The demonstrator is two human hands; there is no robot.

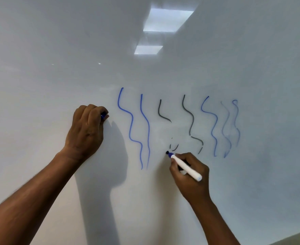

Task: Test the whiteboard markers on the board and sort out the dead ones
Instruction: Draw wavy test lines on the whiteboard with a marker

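A white whiteboard [57,59] fills the view. My right hand [189,175] grips a white-barrelled marker [185,167] whose dark tip touches the board just below a broken black squiggle [163,117]. My left hand [87,128] rests against the board further left, its fingers curled round a small blue marker cap [103,116]. Several wavy test lines run across the board: strong blue ones [131,124] at the left, black ones with gaps [192,124] in the middle, a solid blue one and two faint pale-blue ones [227,128] at the right.
Two ceiling lights reflect in the board [166,20] above the lines. The board's lower edge shows at the bottom right corner [297,237]. My hands cast shadows on the board beneath my left hand.
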